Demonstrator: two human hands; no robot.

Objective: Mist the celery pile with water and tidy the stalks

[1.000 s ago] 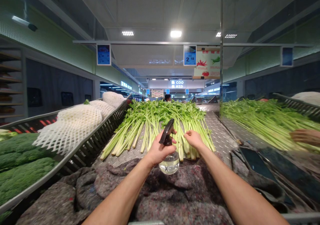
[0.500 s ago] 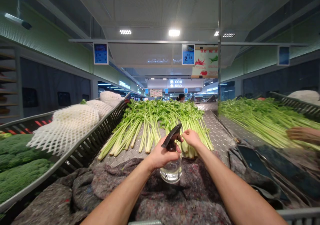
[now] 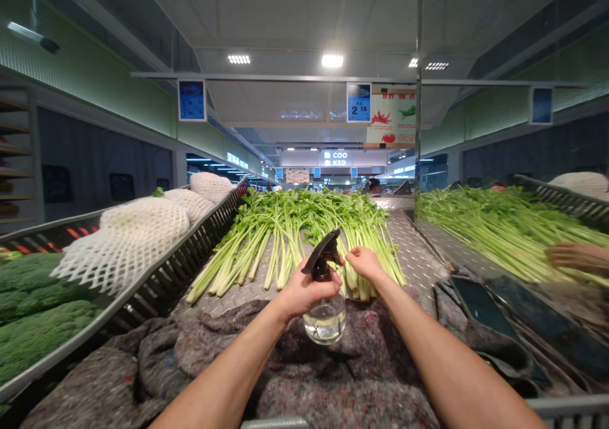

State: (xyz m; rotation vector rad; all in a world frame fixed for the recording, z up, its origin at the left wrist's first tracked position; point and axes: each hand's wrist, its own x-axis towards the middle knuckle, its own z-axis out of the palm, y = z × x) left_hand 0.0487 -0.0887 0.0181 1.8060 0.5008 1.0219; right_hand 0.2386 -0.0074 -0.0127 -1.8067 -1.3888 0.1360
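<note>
My left hand (image 3: 301, 296) is wrapped round the neck of a spray bottle (image 3: 325, 325), thumb across the front. The bottle has a black trigger head and a clear body with liquid in it, and stands nearly upright over the grey felt cloth (image 3: 209, 346). Just right of the nozzle is my right hand (image 3: 365, 265), its fingers curled together in front of the celery stalks. What its fingertips hold, if anything, is hidden. Celery (image 3: 259, 242) lies spread in a row behind both hands, leaves at the far side and cut ends toward me.
A black crate (image 3: 190, 242) on the left holds broccoli (image 3: 42, 334) and produce in white foam nets (image 3: 143, 229). A mirror panel (image 3: 514, 238) on the right reflects the celery. A phone (image 3: 483, 305) lies by it on the cloth. Metal plate (image 3: 404, 232) shows beside the celery.
The spray bottle in my left hand has shifted slightly up and left, its head tilting a little. My right hand has hardly moved. A distant person has moved right.
</note>
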